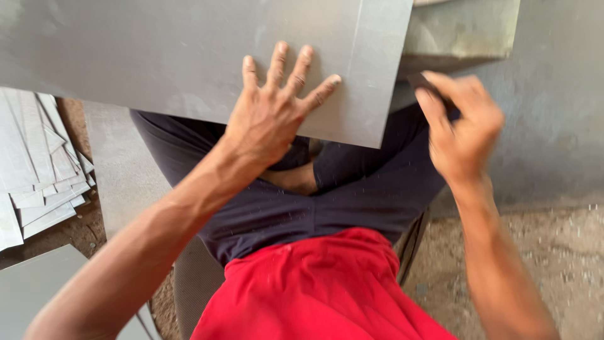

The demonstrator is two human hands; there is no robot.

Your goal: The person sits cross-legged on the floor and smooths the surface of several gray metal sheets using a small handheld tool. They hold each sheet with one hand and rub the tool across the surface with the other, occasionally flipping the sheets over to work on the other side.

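While the person sits with legs folded in dark navy trousers [352,201] and a bright red shirt [327,289], a large flat grey sheet of board [189,56] lies across the lap, reaching out of view at the top and left. Its near right corner points down toward the knees.

The left hand [270,113] rests palm down on the sheet near that corner, fingers [302,66] spread wide and flat. It grips nothing; it only presses on the surface.

The right hand [462,129] hovers just beside the sheet's right edge, blurred by motion. Its fingers are curled closed around a small dark block [420,80], only the tip of which shows above the knuckles. What the block is cannot be told for certain. It sits close to the edge of the sheet; whether it touches is unclear.

To the far left, a loose stack of pale grey rectangular offcuts [38,176] lies on the ground, and another grey panel [38,283] sits at the lower left. Behind the right hand is a grey concrete wall [553,126], with sandy, dusty ground [541,264] below it.

As a judgement, working an edge like this well depends on the flat hand bearing down firmly close to the edge so the sheet cannot shift or chatter, while the block is kept square to the edge and moved in even strokes, with fingertips kept clear of the sharp corner.
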